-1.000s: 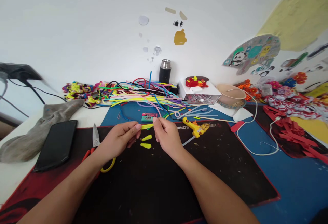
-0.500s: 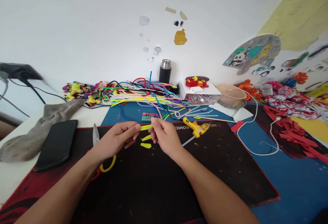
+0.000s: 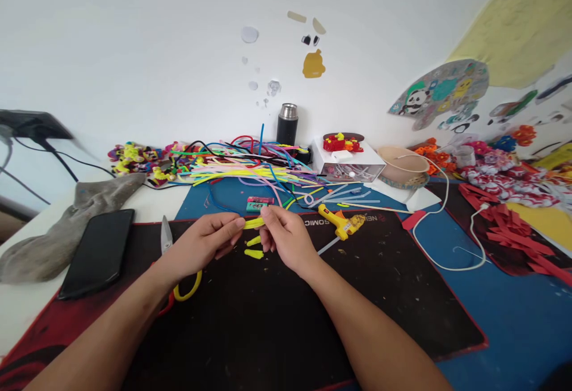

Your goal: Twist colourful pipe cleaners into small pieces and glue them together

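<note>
Between my two hands stretches a short yellow pipe cleaner piece (image 3: 254, 223), which looks folded or doubled. My left hand (image 3: 213, 237) pinches its left end between thumb and fingers. At the other end, my right hand (image 3: 284, 233) is closed on it with thumb and fingertips. Two small yellow pipe cleaner pieces, the nearer one (image 3: 254, 254) plainly seen, lie on the black mat (image 3: 259, 319) just below. Scissors (image 3: 166, 237) with red and yellow handles lie partly hidden under my left wrist.
A yellow glue gun (image 3: 343, 223) lies right of my hands. Behind are a pile of colourful pipe cleaners (image 3: 250, 167), a black flask (image 3: 287, 126) and a white drawer box (image 3: 348, 161). A phone (image 3: 98, 254) rests at left; a white cable (image 3: 415, 242) curls at right.
Both hands keep hold of the yellow pipe cleaner piece in nearly the same pose. The whole view has shifted very slightly.
</note>
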Motion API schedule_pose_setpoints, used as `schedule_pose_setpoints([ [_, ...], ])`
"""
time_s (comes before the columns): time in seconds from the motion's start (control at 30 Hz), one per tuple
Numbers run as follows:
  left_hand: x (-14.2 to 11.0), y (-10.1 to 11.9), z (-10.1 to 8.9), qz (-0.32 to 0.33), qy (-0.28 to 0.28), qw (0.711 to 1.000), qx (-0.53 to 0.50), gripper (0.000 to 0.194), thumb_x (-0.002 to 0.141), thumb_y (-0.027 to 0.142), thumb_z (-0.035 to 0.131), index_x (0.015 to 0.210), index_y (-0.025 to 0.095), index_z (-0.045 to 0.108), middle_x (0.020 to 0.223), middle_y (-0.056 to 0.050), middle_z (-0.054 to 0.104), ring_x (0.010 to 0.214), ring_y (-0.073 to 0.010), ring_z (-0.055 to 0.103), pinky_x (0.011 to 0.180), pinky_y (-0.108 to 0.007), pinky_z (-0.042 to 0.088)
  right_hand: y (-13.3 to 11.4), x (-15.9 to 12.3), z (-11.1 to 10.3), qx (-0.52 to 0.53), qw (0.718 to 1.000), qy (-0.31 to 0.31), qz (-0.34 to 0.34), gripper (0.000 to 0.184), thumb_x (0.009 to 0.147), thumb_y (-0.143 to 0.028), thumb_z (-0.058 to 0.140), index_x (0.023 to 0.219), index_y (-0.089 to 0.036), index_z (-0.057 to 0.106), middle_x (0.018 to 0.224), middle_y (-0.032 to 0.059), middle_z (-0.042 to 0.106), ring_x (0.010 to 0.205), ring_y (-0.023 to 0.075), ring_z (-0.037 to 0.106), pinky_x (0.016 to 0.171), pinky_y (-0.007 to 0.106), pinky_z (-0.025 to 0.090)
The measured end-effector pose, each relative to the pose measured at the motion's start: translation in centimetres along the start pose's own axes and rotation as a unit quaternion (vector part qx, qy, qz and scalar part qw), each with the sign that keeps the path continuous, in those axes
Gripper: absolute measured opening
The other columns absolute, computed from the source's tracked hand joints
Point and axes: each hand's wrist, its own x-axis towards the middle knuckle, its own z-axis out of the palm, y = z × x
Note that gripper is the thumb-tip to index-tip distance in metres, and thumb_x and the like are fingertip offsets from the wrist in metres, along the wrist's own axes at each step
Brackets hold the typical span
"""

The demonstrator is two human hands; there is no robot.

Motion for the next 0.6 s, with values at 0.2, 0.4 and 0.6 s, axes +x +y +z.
schedule_pose_setpoints([
  [0.2, 0.2, 0.3, 0.1, -0.007, 0.019, 1.0, -0.02, 0.054, 0.095, 0.065, 0.055, 0.064, 0.021, 0.048, 0.048, 0.005, 0.042, 0.044, -0.0102, 0.034, 0.046, -0.024, 0.025, -0.4, -0.3, -0.1, -0.123, 0.992, 0.008, -0.02, 0.046, 0.106, -0.054, 0.051, 0.075, -0.022, 0.059, 0.052, -0.0052, 0.055, 0.048, 0.0122, 0.054, 0.054, 0.024, 0.041],
  [0.4, 0.3, -0.4, 0.6, 0.032, 0.075, 0.995, 0.06, 0.052, 0.099, 0.064, 0.05, 0.08, 0.019, 0.065, 0.054, 0.005, 0.048, 0.05, -0.0128, 0.043, 0.048, -0.024, 0.032, -0.3, -0.2, -0.2, -0.156, 0.986, 0.048, -0.029, 0.051, 0.107, -0.056, 0.046, 0.07, -0.023, 0.053, 0.049, -0.0051, 0.049, 0.047, 0.0134, 0.049, 0.055, 0.026, 0.037],
  [0.6, 0.2, -1.0, 0.2, 0.132, 0.107, 0.96, 0.224, 0.043, 0.104, 0.049, 0.047, 0.078, 0.02, 0.065, 0.063, 0.002, 0.059, 0.058, -0.0151, 0.054, 0.057, -0.024, 0.039, -0.2, 0.0, -0.3, -0.136, 0.989, 0.054, -0.016, 0.052, 0.107, -0.058, 0.045, 0.07, -0.023, 0.052, 0.049, -0.0049, 0.048, 0.047, 0.0133, 0.047, 0.054, 0.027, 0.035],
])
